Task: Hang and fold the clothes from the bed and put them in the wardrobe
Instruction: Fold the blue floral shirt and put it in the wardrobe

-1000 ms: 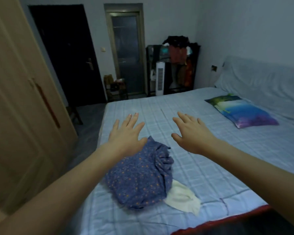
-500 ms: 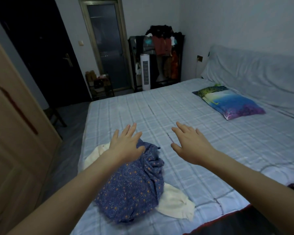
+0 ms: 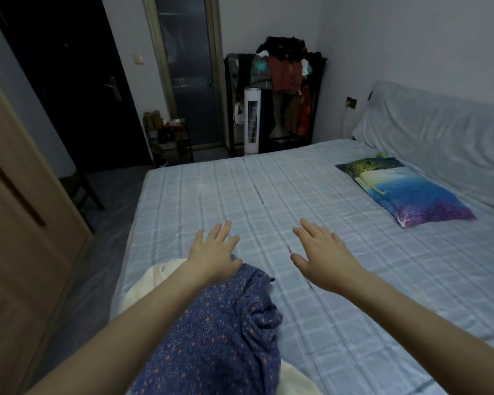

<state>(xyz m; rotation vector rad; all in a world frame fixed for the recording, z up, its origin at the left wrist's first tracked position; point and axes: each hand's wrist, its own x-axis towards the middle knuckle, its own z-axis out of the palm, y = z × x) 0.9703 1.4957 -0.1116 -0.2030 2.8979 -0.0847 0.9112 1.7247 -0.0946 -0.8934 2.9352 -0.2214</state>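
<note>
A crumpled blue garment with small orange dots [image 3: 220, 334] lies on the near left part of the bed [image 3: 311, 195]. A cream-white garment [image 3: 151, 283] lies under it and shows at its left and at the bottom edge. My left hand [image 3: 211, 249] is stretched out above the blue garment's far end, fingers apart, holding nothing. My right hand [image 3: 322, 252] hovers over the bare checked sheet to the right of the garment, also open and empty. The wooden wardrobe door [image 3: 20, 223] stands at the left.
A colourful pillow [image 3: 405, 192] lies at the right near the covered headboard [image 3: 445, 132]. Beyond the bed stand a clothes rack with hanging garments [image 3: 285, 81], a white tower fan [image 3: 251, 121], a small shelf [image 3: 169, 138] and a dark door [image 3: 77, 81].
The view has shifted closer over the bed and to the right. Both open hands sit a little further past the blue garment; more of the white garment shows at the left.
</note>
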